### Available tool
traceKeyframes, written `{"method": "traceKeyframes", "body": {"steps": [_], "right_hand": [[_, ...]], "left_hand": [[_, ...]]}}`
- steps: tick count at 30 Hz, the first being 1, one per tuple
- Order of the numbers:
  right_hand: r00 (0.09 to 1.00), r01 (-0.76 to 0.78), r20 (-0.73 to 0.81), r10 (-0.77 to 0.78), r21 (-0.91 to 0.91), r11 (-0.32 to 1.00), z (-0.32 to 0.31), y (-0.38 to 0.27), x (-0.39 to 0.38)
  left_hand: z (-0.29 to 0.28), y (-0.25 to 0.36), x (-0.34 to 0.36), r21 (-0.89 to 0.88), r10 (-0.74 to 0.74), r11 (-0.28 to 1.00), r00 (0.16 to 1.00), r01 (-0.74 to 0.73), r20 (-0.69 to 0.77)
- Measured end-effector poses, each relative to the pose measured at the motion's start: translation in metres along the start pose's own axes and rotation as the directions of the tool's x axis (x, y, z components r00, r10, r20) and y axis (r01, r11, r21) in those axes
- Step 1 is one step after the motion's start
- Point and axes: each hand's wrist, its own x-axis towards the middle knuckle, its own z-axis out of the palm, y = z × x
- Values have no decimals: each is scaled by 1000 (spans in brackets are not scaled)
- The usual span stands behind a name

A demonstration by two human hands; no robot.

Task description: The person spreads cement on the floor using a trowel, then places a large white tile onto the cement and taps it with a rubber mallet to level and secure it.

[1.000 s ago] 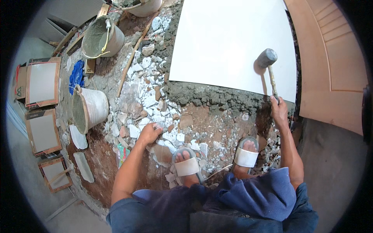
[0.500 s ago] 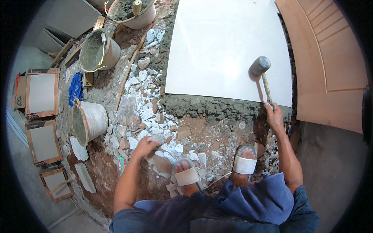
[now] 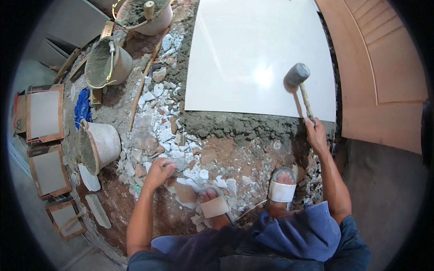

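Observation:
My right hand (image 3: 318,137) is closed round the lower handle of a rubber mallet (image 3: 297,75) with a dark grey head. The mallet's head is over the right part of a large white tile (image 3: 253,58), its shadow falling just beside it. Whether it touches the surface I cannot tell. Beneath the tile, grey mortar (image 3: 244,128) shows as a rough band along the near edge and the left side. My left hand (image 3: 161,172) hangs over the rubble at left with its fingers curled in, and no object shows in it.
Broken white rubble (image 3: 165,131) and a thin wooden strip (image 3: 145,81) lie left of the tile. Further left stand a whitish bucket (image 3: 101,147), a mortar bucket (image 3: 108,63) and another bucket (image 3: 156,22). Boxed tiles (image 3: 45,113) line the left. A wooden door panel (image 3: 384,77) borders the right.
The whole view has shifted slightly, moving the scene a little left. My left hand has drawn slightly left and its fingers look more curled. The mallet stays over the tile's right part.

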Motion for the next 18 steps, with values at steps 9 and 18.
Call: {"method": "traceKeyframes", "body": {"steps": [9,18], "right_hand": [[998,33,-49,-38,-93,995,2,-1,0],[995,-97,-3,98,-88,991,15,42,28]], "left_hand": [[11,247,-107,-658,883,426,127,-622,452],[-50,244,-154,-249,736,647,675,-721,-43]]}}
